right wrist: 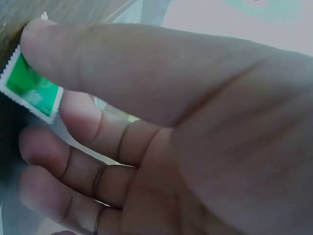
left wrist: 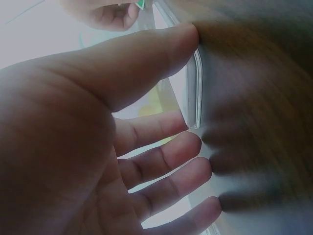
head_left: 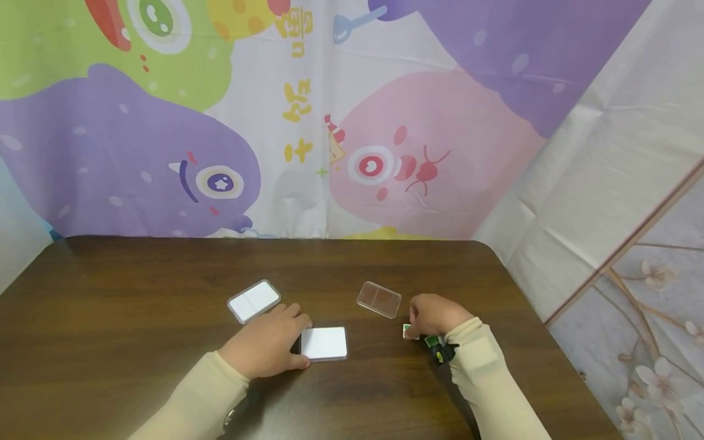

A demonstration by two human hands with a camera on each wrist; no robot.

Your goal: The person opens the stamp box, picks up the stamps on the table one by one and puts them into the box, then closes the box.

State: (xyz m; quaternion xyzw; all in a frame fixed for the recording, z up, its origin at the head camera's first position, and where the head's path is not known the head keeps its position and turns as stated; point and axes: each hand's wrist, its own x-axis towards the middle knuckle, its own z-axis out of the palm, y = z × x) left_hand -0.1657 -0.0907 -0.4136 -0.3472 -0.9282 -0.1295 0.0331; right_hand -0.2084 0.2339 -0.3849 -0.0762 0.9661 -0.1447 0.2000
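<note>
My left hand (head_left: 269, 342) holds a clear plastic case with a white insert (head_left: 326, 343) flat on the table, thumb on its near edge and index finger on its far edge. The left wrist view shows the other left fingertips (left wrist: 188, 178) down by the tabletop. My right hand (head_left: 437, 315) pinches a small green stamp with a white toothed border (right wrist: 33, 88) between thumb and index finger, low over the table. A second green stamp (head_left: 431, 341) lies under the right wrist, partly hidden.
Another clear case with a white insert (head_left: 255, 300) lies tilted behind the left hand. A transparent case part (head_left: 379, 299) rests between the hands, farther back. The brown table (head_left: 165, 263) ends at a cartoon-print curtain (head_left: 308, 201).
</note>
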